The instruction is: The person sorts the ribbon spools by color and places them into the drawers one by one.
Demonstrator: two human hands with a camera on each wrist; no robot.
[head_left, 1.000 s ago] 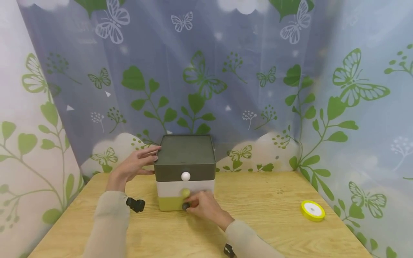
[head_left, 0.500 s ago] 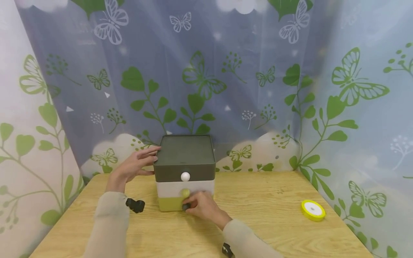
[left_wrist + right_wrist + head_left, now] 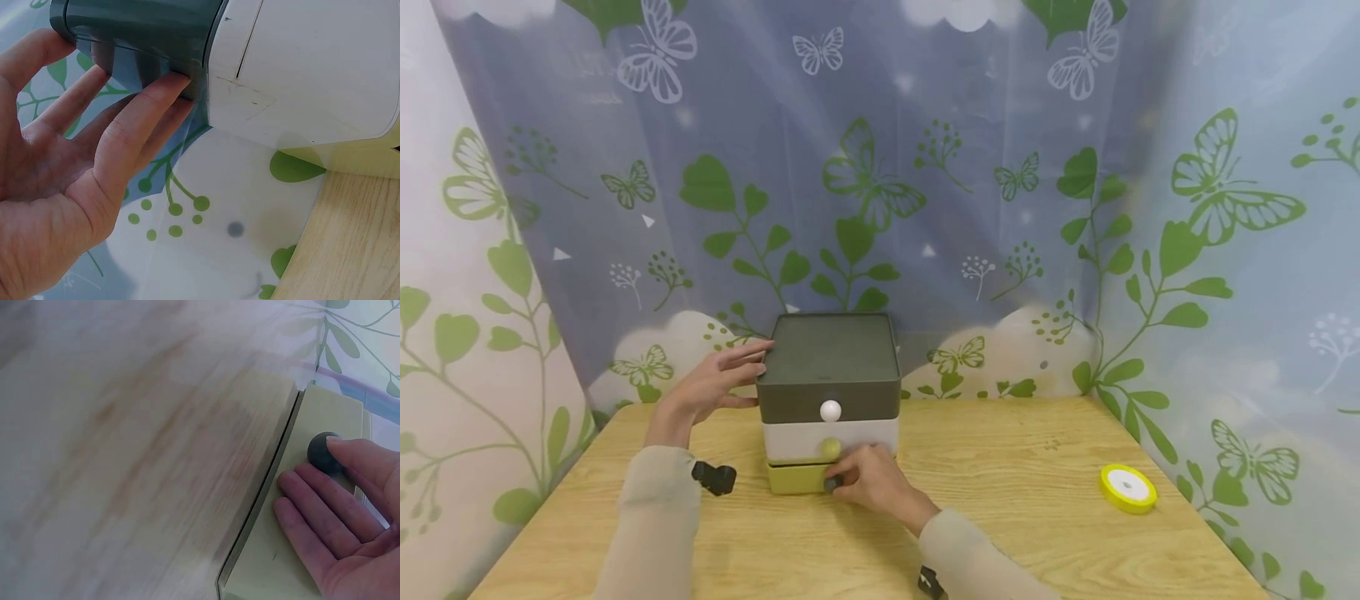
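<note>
A small three-tier drawer box [image 3: 831, 350] stands on the table. Its dark green top tier has a white knob [image 3: 831, 411], the white middle drawer [image 3: 790, 440] a yellow-green knob [image 3: 831, 449]. The yellow bottom drawer [image 3: 793, 480] juts out slightly, with a thin dark gap above its front. My right hand [image 3: 878, 483] pinches the dark round knob [image 3: 320, 453] of that drawer between thumb and fingers. At the box's left side, my left hand [image 3: 709, 387] touches the dark top tier with extended fingers, also seen in the left wrist view.
A yellow-rimmed roll [image 3: 1127, 489] with a white face lies on the right of the wooden table [image 3: 1000, 533]. Curtains [image 3: 962, 250] printed with leaves and butterflies hang behind and at both sides. Black wrist devices [image 3: 714, 477] sit at the sleeves.
The yellow bottom drawer has slid a little toward me, and a dark gap now shows above it. My right hand keeps its pinch on the knob; the left hand stays put.
</note>
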